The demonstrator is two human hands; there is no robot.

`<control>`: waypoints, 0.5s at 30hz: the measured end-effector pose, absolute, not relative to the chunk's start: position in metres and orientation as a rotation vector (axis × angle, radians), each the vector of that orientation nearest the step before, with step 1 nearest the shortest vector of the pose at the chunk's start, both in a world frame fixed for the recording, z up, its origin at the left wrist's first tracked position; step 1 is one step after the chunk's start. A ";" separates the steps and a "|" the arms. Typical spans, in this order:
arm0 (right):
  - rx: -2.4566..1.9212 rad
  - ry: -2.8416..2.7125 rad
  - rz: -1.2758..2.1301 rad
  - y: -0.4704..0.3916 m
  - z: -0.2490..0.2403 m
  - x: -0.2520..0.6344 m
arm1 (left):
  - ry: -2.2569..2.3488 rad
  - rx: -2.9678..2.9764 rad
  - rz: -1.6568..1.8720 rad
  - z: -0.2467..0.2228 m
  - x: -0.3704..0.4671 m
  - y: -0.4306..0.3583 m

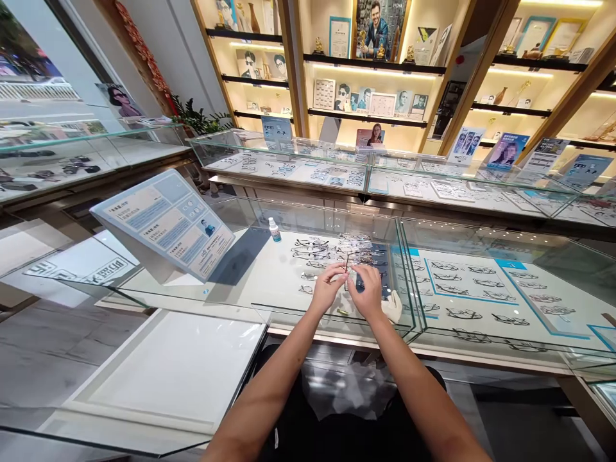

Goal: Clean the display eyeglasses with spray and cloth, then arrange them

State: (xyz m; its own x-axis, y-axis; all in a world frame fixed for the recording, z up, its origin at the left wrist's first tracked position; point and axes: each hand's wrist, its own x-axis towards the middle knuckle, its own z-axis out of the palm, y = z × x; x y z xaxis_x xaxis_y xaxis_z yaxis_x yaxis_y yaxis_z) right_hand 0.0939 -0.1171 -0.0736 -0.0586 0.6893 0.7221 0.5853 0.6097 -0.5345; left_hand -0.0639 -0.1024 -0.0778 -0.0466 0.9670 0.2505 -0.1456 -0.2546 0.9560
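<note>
Above the glass counter, both my hands come together on a pair of eyeglasses [346, 263], of which only a thin dark part shows. My left hand [330, 285] pinches it from the left, and my right hand [366, 287] grips it from the right, fingers curled. Just beyond my hands, several eyeglasses [310, 245] lie in rows. A crumpled whitish cloth [394, 308] rests beside my right wrist. Below my fingers is a small yellow-green item [343, 312], too small to name. A white bottle [274, 229] with a blue lower part stands to the left, beyond my left hand.
A large printed sign [163, 221] leans on the counter at left. An open white panel or tray [178, 366] lies nearer me. More eyeglasses [462, 313] fill the display case at right. Further glass showcases [289, 170] and lit shelves [375, 64] stand behind.
</note>
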 end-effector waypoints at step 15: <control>-0.969 -1.629 0.374 -0.116 -0.080 0.095 | 0.960 1.520 1.145 -0.046 -0.071 -0.098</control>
